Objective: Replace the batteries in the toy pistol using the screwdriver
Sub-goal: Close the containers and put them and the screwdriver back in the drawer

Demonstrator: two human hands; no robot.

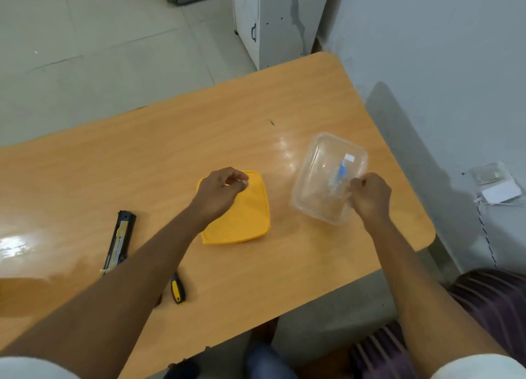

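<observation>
While left hand (220,192) fingers pinch together over yellow lid (242,219), right hand (370,195) clamps clear container (316,179).

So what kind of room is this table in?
Probably a plain office or workroom: a light wooden laminate table, a pale tiled floor and a scuffed white cabinet with dark handles behind it.

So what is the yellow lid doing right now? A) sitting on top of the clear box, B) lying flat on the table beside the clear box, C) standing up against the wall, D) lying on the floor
B: the yellow lid lies flat on the table, under the left hand, while the clear plastic container sits open and apart to its right.
</observation>
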